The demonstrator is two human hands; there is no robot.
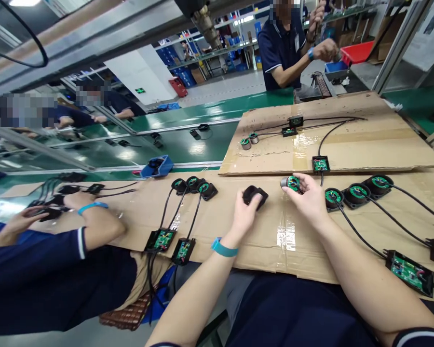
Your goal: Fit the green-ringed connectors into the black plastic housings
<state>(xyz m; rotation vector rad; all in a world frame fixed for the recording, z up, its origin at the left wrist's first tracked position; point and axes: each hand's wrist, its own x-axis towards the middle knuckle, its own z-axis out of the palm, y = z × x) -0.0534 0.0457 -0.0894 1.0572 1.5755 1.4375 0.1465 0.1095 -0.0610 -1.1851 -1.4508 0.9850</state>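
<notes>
My left hand (pixel 245 212) rests on the cardboard sheet (pixel 282 236) and grips a black round housing (pixel 257 194). My right hand (pixel 309 195) holds a small round module with a green circuit board (pixel 292 183) just to the right of it. A black cable runs from that module up to an open black box with a green board (pixel 320 164). To the right lie three black round housings with green boards inside (pixel 358 192), each on a cable to black boxes (pixel 410 272).
Three more wired housings (pixel 195 186) and their boxes (pixel 171 245) lie left of my hands. A co-worker's arms (pixel 90 221) handle black parts at the left. Another person (pixel 285 43) works beyond a second cardboard sheet (pixel 376 140). A green conveyor belt (pixel 188 144) carries a blue tray (pixel 157 166).
</notes>
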